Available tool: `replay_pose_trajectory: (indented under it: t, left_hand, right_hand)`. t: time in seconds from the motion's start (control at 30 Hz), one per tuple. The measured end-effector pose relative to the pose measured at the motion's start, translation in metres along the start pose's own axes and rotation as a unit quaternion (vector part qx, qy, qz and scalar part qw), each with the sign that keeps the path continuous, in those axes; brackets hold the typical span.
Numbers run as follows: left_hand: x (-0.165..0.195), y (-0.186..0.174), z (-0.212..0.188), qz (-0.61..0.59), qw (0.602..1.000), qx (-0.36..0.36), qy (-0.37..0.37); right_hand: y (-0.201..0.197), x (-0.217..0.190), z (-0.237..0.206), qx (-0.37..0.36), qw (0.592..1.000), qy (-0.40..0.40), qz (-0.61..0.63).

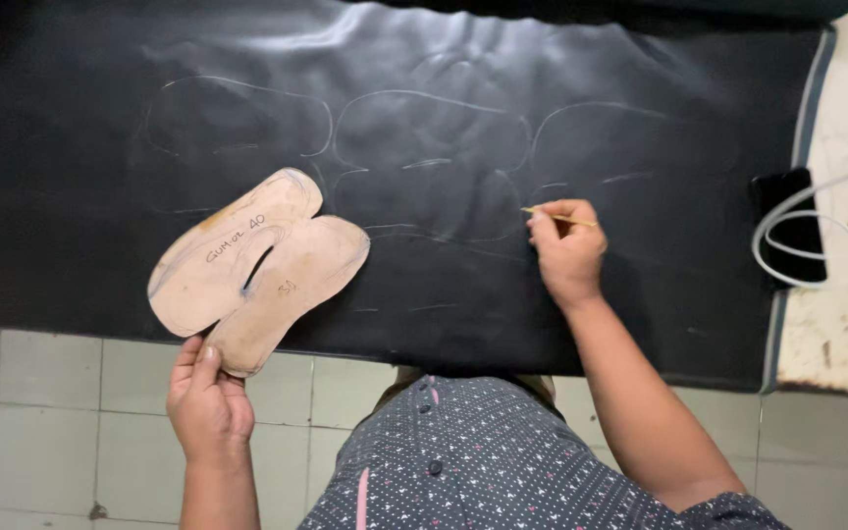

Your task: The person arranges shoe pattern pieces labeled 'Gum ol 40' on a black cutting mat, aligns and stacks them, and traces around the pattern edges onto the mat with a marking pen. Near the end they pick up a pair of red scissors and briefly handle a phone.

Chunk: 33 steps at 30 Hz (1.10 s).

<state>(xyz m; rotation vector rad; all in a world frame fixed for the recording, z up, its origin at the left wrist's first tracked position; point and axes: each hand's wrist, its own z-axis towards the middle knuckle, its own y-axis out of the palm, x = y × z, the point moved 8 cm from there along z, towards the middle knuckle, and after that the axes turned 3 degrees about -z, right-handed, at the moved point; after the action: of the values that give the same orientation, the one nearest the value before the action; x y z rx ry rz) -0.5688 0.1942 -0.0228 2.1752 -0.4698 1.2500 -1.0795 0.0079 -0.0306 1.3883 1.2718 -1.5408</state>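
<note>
Across the table lies a big black leather sheet [424,118] with pale shoe-part shapes [424,128] already drawn on it in a row. On its near edge rests a tan cardboard pattern [257,265] with two rounded lobes and a slit in the middle. Off to the side sit a dark phone [787,231] and a looped white cable [807,236].

The left hand [210,407] pinches the bottom tip of the pattern. The right hand [566,250] is closed around a thin marking stick [556,216], its tip touching the leather, though I cannot quite tell if it is drawing.

It looks like the tracing step. The next shape would likely need the pattern laid flat on a bare spot and held tight.
</note>
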Motion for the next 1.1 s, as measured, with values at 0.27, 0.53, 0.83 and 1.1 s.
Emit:
replay_pose_trajectory:
  t: [0.27,0.53,0.83,1.1]
  left_hand:
    - [0.03,-0.023,0.089,0.046,0.998,-0.022,0.019]
    - [0.009,-0.03,0.117,0.068,0.998,-0.02,-0.004]
    - [0.012,-0.036,0.118,0.028,0.998,0.054,-0.022]
    - [0.013,-0.046,0.122,0.072,0.991,0.117,-0.003]
  right_hand:
    - [-0.003,-0.001,-0.013,0.053,0.996,-0.047,-0.062]
    - [-0.008,-0.006,-0.013,0.066,0.986,-0.042,-0.144]
    - [-0.007,-0.002,0.021,0.088,0.995,-0.025,0.039]
    - [0.009,-0.003,0.058,0.073,0.994,-0.059,-0.054]
